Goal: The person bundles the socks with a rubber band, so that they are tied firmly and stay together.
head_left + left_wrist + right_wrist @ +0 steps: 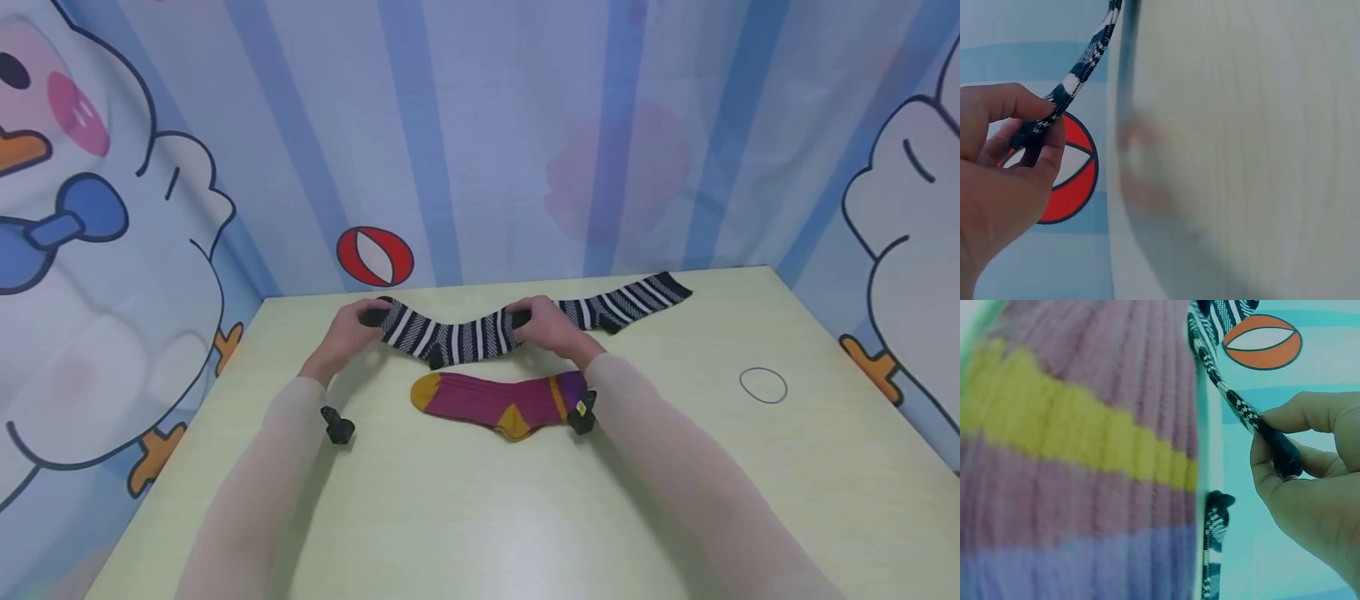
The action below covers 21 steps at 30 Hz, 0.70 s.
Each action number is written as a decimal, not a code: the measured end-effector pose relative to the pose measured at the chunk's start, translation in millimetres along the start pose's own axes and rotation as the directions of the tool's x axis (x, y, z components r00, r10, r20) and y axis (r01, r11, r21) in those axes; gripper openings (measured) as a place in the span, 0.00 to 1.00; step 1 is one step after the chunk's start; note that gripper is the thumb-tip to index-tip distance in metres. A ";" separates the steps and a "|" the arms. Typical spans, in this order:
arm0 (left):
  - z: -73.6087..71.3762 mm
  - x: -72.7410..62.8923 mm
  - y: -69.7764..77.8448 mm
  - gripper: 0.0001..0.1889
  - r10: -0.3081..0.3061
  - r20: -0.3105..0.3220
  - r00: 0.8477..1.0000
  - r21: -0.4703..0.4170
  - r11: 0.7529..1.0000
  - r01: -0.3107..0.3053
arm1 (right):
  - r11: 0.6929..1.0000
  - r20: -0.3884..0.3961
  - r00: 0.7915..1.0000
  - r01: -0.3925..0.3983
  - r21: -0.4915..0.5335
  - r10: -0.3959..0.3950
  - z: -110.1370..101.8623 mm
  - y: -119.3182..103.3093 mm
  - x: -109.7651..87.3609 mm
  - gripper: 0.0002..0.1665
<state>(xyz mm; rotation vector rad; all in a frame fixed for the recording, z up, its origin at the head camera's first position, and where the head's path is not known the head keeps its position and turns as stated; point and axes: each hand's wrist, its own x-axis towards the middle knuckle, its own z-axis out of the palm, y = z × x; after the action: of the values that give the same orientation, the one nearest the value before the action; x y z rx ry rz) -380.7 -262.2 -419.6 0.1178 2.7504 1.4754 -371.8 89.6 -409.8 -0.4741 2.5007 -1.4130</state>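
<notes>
A black-and-white striped sock [472, 340] is stretched between both hands, sagging a little in the middle. My left hand [356, 327] pinches its toe end between thumb and fingers, as the left wrist view also shows with the hand [1016, 137] at the sock's dark tip. At the other end, my right hand [551, 323] pinches the dark end; in the right wrist view, thumb and fingers of that hand [1316, 450] close round it. Nearer to me lies a maroon sock [487, 397] with yellow toe and heel and a purple cuff, partly hidden by the right wrist.
A second striped sock [637, 302] lies at the back right of the table, partly behind the right hand. A thin ring-shaped outline [763, 385] shows on the table [465, 517] at right. A printed curtain [510, 125] stands along the back edge.
</notes>
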 end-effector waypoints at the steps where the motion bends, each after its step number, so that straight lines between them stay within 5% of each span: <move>1: 0.5 -0.9 2.3 0.26 0.000 -0.004 1.000 -0.009 1.000 0.000 | 1.000 0.000 1.000 0.004 -0.001 -0.004 -1.2 -1.1 -1.6 0.34; 11: 5.4 -13.5 23.5 0.28 -0.033 -0.015 0.999 -0.134 0.990 0.030 | 0.997 -0.001 1.000 0.016 0.077 -0.016 -21.5 -5.9 -21.0 0.35; 21: 16.5 -42.6 50.6 0.26 0.016 0.020 1.000 -0.276 0.961 -0.010 | 0.999 -0.002 0.999 0.046 0.025 -0.046 -48.5 -0.6 -46.6 0.36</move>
<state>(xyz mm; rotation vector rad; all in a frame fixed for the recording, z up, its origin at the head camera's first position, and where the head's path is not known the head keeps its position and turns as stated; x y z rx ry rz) -334.5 -223.8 -387.4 0.1460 2.4978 1.8294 -345.8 145.5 -382.8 -0.5293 2.4851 -1.4602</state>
